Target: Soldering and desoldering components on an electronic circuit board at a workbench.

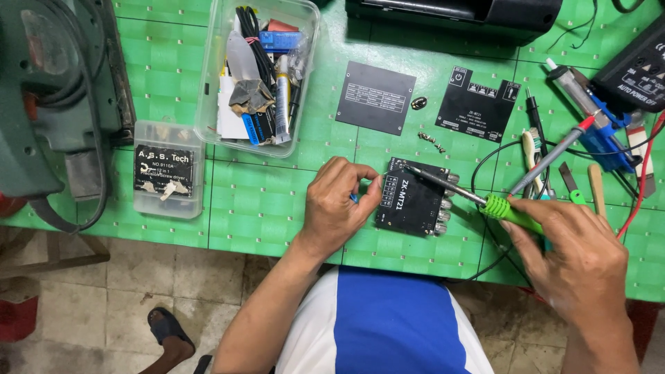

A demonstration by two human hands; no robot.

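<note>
Your right hand (578, 260) grips the soldering iron (478, 199), tip on the black board (413, 204). Your left hand (337, 204) pinches solder wire (372, 175) beside it.

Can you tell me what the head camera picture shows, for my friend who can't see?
A person's right hand points a green-handled soldering iron at a small black circuit board on a green table. Their left hand rests beside the board.
</note>
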